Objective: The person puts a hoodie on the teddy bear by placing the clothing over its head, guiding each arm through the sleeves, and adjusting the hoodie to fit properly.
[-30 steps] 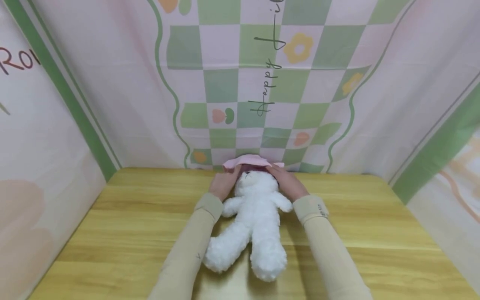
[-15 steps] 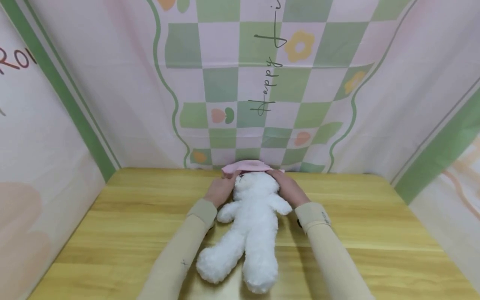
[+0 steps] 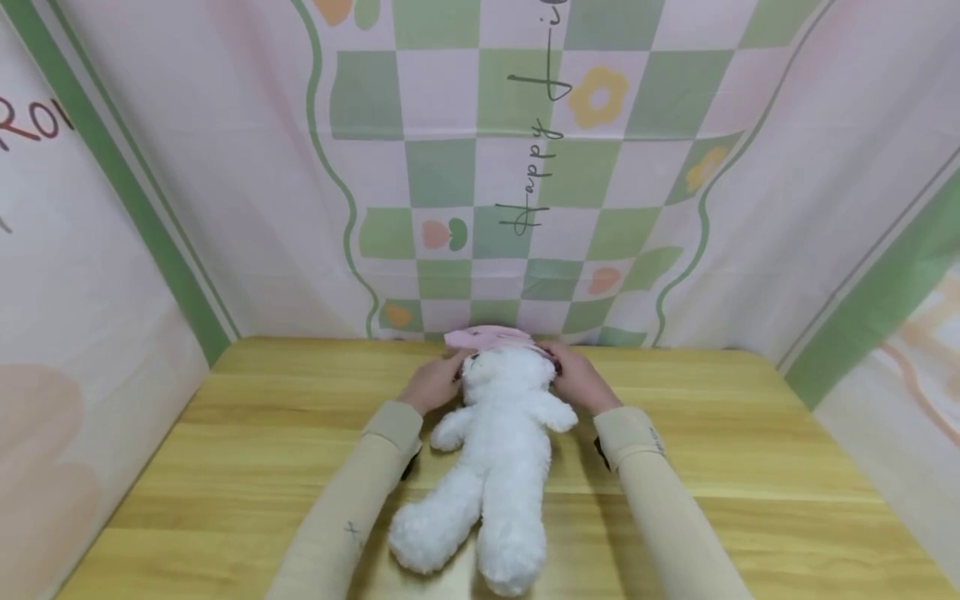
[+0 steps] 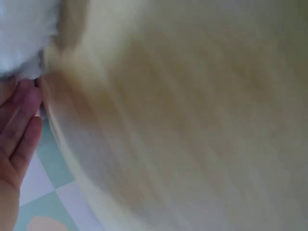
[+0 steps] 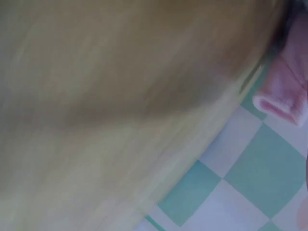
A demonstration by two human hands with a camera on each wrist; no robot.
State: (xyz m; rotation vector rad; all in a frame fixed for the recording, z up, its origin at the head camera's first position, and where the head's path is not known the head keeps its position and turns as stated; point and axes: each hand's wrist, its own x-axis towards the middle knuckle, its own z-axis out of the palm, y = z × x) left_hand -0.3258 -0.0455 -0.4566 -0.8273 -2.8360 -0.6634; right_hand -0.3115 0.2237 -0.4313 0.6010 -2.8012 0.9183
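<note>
A white plush toy point(image 3: 504, 450) lies on its back on the wooden table, legs toward the person. Over the top of its head sits a pink cloth piece point(image 3: 491, 337), perhaps a hat, with a dark edge showing beside the head. At the left side of the head, the left hand point(image 3: 437, 382) pinches the cloth's edge; its fingers point(image 4: 24, 122) show close to the white fur in the left wrist view. On the opposite side, the right hand point(image 3: 577, 377) holds the other edge, its fingertips partly hidden. A folded pink edge point(image 5: 281, 94) appears in the right wrist view.
The wooden table point(image 3: 247, 467) ends at the back against a hanging cloth point(image 3: 442, 171) with green and white checks. Pale printed cloths hang at the left point(image 3: 90, 275) and right point(image 3: 900, 333) sides. The pink cloth lies close to the back hanging.
The pink cloth has come down lower over the plush toy's head, closing the gap seen earlier. Both hands have moved slightly toward the person, and the toy's legs have shifted nearer and left.
</note>
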